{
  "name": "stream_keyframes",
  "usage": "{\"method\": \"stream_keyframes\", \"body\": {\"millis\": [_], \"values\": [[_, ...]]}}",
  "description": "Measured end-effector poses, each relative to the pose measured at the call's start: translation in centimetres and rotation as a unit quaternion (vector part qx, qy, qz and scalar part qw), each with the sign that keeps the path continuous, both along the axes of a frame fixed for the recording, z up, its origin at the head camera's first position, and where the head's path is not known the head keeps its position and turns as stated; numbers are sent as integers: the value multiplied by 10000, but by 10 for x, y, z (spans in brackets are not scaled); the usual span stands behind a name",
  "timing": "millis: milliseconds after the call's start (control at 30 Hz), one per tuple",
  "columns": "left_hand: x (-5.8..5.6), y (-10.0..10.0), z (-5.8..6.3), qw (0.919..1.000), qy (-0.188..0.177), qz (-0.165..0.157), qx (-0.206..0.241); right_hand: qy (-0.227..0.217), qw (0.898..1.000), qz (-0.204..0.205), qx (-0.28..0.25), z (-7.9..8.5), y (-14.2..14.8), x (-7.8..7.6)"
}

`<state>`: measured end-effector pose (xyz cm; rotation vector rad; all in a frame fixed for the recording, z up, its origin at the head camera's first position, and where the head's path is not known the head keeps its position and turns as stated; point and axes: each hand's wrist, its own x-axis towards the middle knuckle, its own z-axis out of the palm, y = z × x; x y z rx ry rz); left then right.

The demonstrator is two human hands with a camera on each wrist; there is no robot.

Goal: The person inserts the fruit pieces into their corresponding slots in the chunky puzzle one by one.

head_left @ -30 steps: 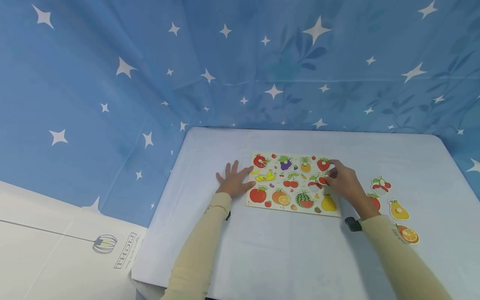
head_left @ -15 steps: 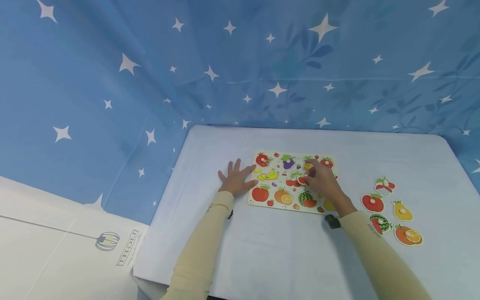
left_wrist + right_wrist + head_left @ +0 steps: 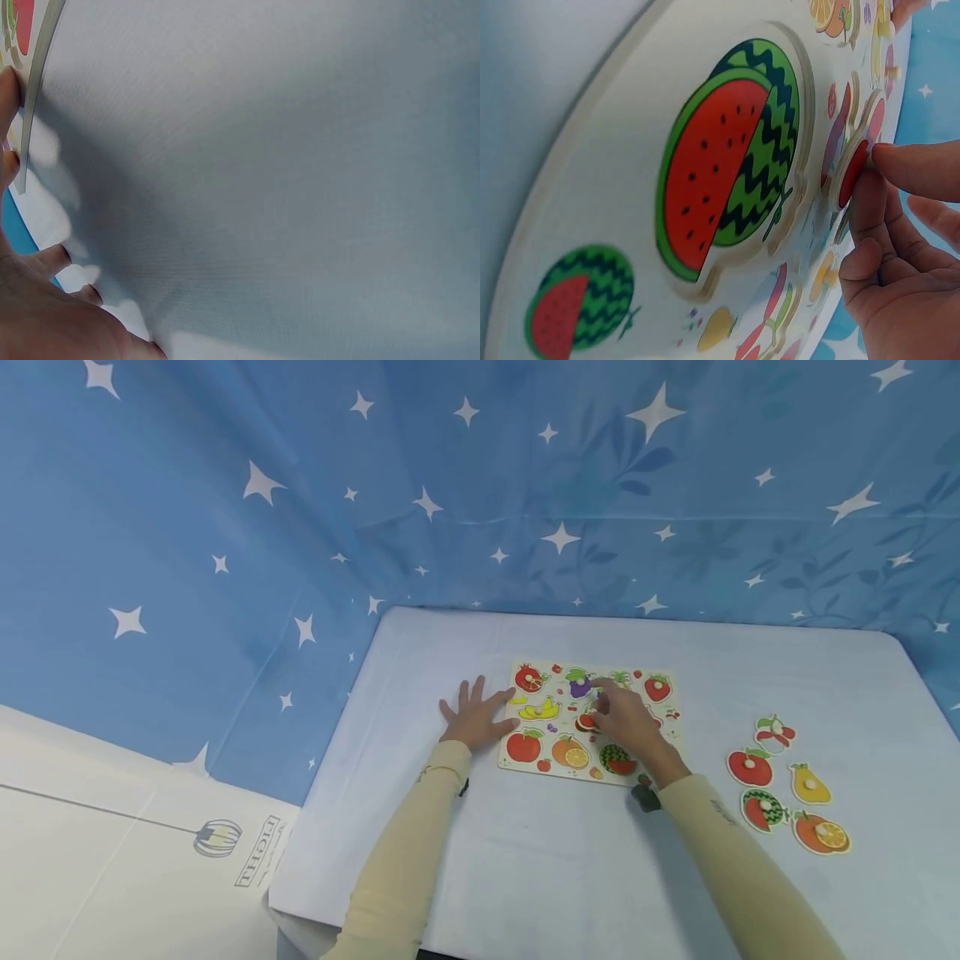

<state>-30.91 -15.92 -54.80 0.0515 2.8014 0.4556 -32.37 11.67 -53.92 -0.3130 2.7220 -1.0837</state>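
The fruit puzzle board [image 3: 558, 695] lies flat on the white table. My left hand [image 3: 474, 721] rests at its left edge, fingers spread, with thumb and index finger touching the edge. My right hand [image 3: 626, 718] is over the board's middle, pinching the knob of a red cherry puzzle piece [image 3: 853, 176] between thumb and fingers. That piece is at the cherry recess, partly covered by the fingers; whether it is seated I cannot tell. Knobbed banana [image 3: 538, 710], pomegranate [image 3: 528, 678], grape [image 3: 578, 685] and strawberry [image 3: 657, 687] pieces sit in the board. The watermelon recess [image 3: 727, 165] shows its printed picture.
Right of the board lie loose pieces: a red apple-like piece [image 3: 750, 767], a pear [image 3: 810, 783], a watermelon [image 3: 763, 810], an orange [image 3: 822, 832] and a red-and-white leafy piece [image 3: 775, 735]. A blue star-patterned curtain [image 3: 487, 485] hangs behind the table [image 3: 525, 877].
My right hand has moved left across the board with the cherry piece, from near the strawberry to the cherry recess. My left hand stays at the board's left edge.
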Motion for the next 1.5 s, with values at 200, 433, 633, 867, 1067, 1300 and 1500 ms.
{"method": "stream_keyframes", "body": {"millis": [200,433,633,867,1067,1300,1500], "values": [[0,1,0,10000,-58,-27,27,-55,9999,107,120,-1,-5,-1],[0,0,2,10000,-29,-21,1,-126,9994,238,235,0,-8,-1],[-1,0,2,9999,-35,-60,87,-410,9986,209,275,-1,-9,-2],[-2,1,0,10000,-87,-47,1,-439,9985,167,270,2,-10,0],[-1,2,1,9999,-125,-42,-48,-96,9998,201,7,6,-4,1],[1,3,5,10000,-80,-2,-30,-171,9996,-26,-216,12,17,2],[0,1,0,10000,-44,-9,-48,8,9994,-117,-311,17,43,7]]}}
